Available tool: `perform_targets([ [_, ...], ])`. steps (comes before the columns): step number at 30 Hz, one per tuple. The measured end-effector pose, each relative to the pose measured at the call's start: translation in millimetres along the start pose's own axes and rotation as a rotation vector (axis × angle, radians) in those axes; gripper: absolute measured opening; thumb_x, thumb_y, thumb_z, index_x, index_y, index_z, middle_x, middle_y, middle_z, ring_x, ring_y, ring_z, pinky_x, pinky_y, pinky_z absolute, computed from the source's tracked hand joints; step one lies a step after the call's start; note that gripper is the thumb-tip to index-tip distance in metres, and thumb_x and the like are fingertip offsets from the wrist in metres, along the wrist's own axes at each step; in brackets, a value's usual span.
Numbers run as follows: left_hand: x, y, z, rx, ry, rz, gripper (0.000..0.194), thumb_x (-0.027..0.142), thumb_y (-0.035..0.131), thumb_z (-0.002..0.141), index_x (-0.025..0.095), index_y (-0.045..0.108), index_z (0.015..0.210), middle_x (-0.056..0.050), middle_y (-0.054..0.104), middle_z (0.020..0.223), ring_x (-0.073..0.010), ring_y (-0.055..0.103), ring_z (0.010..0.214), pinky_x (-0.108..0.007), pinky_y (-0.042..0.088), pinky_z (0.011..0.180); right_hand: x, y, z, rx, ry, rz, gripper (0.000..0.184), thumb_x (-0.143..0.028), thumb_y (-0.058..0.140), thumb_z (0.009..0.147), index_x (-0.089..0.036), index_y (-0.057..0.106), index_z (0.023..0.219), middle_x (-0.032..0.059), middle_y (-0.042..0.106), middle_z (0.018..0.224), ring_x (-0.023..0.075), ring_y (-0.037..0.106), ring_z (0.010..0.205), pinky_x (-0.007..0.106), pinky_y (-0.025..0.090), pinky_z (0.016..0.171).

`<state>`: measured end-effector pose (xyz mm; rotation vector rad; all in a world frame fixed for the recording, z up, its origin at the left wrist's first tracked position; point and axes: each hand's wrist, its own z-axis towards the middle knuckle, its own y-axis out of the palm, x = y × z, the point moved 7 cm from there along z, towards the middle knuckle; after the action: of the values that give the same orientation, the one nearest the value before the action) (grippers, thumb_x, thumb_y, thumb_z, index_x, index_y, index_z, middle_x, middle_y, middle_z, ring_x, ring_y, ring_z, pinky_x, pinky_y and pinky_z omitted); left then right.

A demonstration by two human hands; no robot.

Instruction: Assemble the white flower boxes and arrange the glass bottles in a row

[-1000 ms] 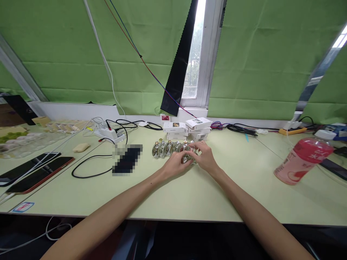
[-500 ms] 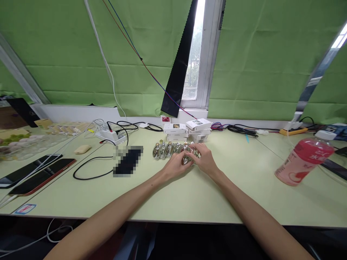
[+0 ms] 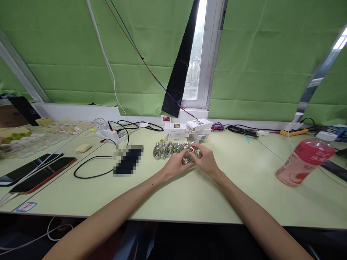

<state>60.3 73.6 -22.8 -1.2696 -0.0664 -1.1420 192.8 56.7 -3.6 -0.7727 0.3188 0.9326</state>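
Note:
Small shiny silver round pieces with gold-coloured knobs on top [image 3: 163, 149] stand upright, close together in a row at the middle of the table. At the right end of this row, my left hand [image 3: 175, 165] curls round a silver piece [image 3: 187, 157], its thumb pointing right along the near side. My right hand [image 3: 206, 160] meets it from the right, thumb and forefinger closed on the pieces at that end. The thumbs lie close together. My fingers partly hide these pieces, so their exact kind is unclear.
White printed boxes [image 3: 175, 128] are stacked behind the row. To the left are a power strip [image 3: 111, 135], a blurred-out dark device [image 3: 128, 160] and two phones [image 3: 45, 175]. A pink drink bottle [image 3: 305, 160] stands at right. Cables [image 3: 242, 130] run along the wall.
The right thumb and fingers have shifted slightly on the silver pieces at the right end. Both hands stay in nearly the same place; the view has moved a little.

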Motion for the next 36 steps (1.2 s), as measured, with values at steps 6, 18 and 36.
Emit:
perform_targets([
  [6, -0.3, -0.5, -0.6, 0.007, -0.002, 0.037, 0.043, 0.05, 0.066, 0.085, 0.021, 0.058, 0.116, 0.007, 0.054, 0.061, -0.0131, 0.05, 0.051, -0.024, 0.034, 0.053, 7.4, -1.0, 0.7, -0.003, 0.019, -0.009, 0.029, -0.035, 0.061, 0.09, -0.019, 0.066, 0.113, 0.0069, 0.073, 0.1, 0.0106, 0.049, 0.046, 0.029, 0.048, 0.055],
  [18, -6.6, 6.6, -0.2, -0.038, 0.013, 0.034, 0.029, 0.042, 0.061, 0.09, 0.02, 0.062, 0.108, 0.0, 0.073, 0.077, -0.0152, 0.062, 0.061, -0.025, 0.041, 0.058, 24.3, -7.6, 3.3, 0.015, 0.024, -0.124, 0.031, -0.029, 0.054, 0.092, -0.019, 0.063, 0.119, 0.0066, 0.073, 0.098, 0.0137, 0.054, 0.053, 0.031, 0.049, 0.066],
  [36, -11.1, 5.4, 0.8, 0.001, 0.01, 0.168, 0.028, 0.03, 0.054, 0.093, 0.015, 0.07, 0.112, -0.001, 0.07, 0.067, -0.0163, 0.062, 0.06, -0.026, 0.041, 0.061, 35.6, -16.1, 6.4, 0.073, 0.084, -0.217, 0.04, -0.031, 0.051, 0.094, -0.017, 0.059, 0.13, 0.0097, 0.07, 0.106, 0.0161, 0.056, 0.06, 0.037, 0.052, 0.077],
])
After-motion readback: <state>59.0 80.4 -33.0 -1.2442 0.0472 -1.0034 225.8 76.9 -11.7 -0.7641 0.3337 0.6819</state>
